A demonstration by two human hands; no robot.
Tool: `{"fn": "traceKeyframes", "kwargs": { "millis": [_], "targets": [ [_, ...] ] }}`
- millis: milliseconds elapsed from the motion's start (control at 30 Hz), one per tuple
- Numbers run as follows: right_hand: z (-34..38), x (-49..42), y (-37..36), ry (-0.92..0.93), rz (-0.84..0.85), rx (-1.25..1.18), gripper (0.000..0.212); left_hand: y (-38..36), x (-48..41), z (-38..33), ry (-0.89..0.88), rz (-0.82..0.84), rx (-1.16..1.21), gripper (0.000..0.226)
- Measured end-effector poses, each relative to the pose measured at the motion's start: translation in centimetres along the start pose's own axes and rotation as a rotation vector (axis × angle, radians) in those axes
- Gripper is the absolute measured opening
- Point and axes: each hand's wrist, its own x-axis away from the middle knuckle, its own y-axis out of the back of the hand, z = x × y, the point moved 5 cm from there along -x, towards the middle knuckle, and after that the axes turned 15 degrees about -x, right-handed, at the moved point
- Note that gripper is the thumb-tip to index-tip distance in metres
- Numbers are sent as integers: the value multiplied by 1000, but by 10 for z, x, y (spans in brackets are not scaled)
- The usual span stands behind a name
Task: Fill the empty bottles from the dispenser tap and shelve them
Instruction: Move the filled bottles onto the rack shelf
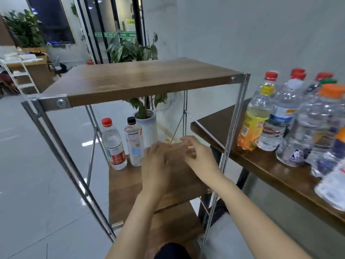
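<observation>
While left hand (156, 165), right hand (197, 156) hover, bottles (113, 146) beside, plant (130, 49) behind

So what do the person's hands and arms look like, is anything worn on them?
Nothing is worn. The left hand and right hand have no gloves, and no ring, watch or band shows, though the right fingertips are blurred. The left forearm and right forearm are uncovered down to the frame's edge; no sleeve is in view.

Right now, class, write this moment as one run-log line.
left hand: open, empty | right hand: open, empty | middle shelf: red-capped bottle, black-capped bottle upright | side table: more bottles
</observation>
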Motion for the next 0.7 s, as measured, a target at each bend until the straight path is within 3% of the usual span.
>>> {"fn": "traceKeyframes", "kwargs": {
  "millis": [100, 233, 367, 467, 567, 700],
  "targets": [
    [3, 39, 57, 1, -180, -39, 30, 0, 13, -53, -135, 48, 144, 37],
    [17, 72, 129, 31, -383, 12, 31, 18, 16, -132, -272, -9, 356, 31],
    [45, 76, 187, 162, -560, 148, 36, 28, -7, -206, -427, -23, 490, 30],
    [65, 63, 219, 239, -721, 365, 44, 23, -38, -248, -441, 23, 492, 40],
    [77, 43, 239, 174, -786, 620, 62, 9, -72, -271, -406, 53, 430, 54],
    [64, 21, 256, -53, -786, 797, 89, -16, -109, -279, -311, 140, 302, 69]
  ]
}}
